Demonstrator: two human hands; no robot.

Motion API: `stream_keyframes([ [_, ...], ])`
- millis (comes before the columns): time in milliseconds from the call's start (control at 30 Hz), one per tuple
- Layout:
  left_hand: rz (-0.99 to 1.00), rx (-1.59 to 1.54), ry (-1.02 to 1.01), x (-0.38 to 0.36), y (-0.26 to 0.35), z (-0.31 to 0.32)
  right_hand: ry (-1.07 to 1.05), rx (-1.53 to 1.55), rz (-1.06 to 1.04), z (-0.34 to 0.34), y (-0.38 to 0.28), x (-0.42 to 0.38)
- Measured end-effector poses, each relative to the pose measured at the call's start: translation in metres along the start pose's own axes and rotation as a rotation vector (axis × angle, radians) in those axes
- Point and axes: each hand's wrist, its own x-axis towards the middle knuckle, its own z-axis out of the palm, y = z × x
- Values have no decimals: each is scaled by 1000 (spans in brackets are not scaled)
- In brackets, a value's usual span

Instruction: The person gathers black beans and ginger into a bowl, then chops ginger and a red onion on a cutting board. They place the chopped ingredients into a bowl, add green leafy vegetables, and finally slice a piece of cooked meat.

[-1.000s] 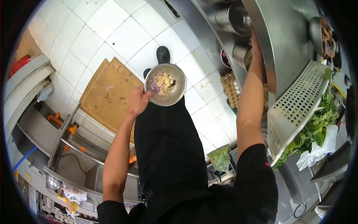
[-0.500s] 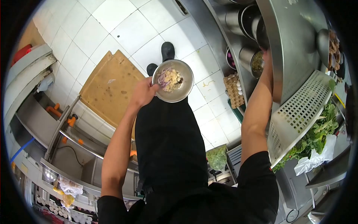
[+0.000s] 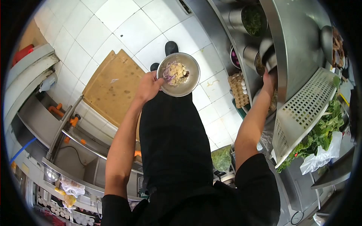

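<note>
My left hand (image 3: pixel 150 86) grips the rim of a steel mixing bowl (image 3: pixel 193 77), thumb over the edge. Inside the bowl lie pale chopped bits, purple onion slices and a little dark stuff (image 3: pixel 175 74). On the right, my right hand (image 3: pixel 269 80) is closed around a small metal container (image 3: pixel 268 52) under the steel counter. That container is tilted and partly covers a metal pot (image 3: pixel 250 56) with brownish-green contents. Beside it stands another metal pot (image 3: pixel 236 20) full of chopped green herbs (image 3: pixel 252 22).
A perforated white crate (image 3: pixel 301 113) with leafy greens (image 3: pixel 320 132) sits on the steel counter (image 3: pixel 301 49). An egg tray (image 3: pixel 237 90) and a bowl of purple onions (image 3: pixel 234 58) are near the shelf. A brown board (image 3: pixel 113 88) lies to the left, by metal sinks (image 3: pixel 85 158).
My right hand has drawn back slightly, holding the small metal container. The herbs in the far pot now show. The mixing bowl has shifted slightly up and right.
</note>
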Motion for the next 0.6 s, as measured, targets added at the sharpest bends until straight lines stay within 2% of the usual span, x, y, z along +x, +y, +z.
stream_keyframes([
  [100, -23, -9, 9, -10, 12, -4, 269, -152, -11, -67, 15, -15],
  [200, -35, 31, -18, -8, 5, -2, 330, -87, 40, -81, 15, -30],
  [300, -95, 96, -13, -9, 5, 1, 126, 230, 139, -70, 1, -52],
  [367, -102, 104, -18, -11, 11, 1, -172, 569, 309, -66, -14, -89],
  [400, -116, 108, -24, -13, 14, 1, -190, 805, 389, -71, -8, -98],
  [433, -113, 103, -18, -15, 18, 1, -199, 803, 387, -78, 9, -106],
  [500, -81, 103, -33, -15, 26, -1, -615, 919, 363, -76, 42, -111],
  [533, -76, 94, -18, -13, 24, -1, -635, 916, 362, -48, 32, -127],
  [600, -92, 13, -2, -13, 15, 1, -45, 502, 318, 27, -19, -192],
])
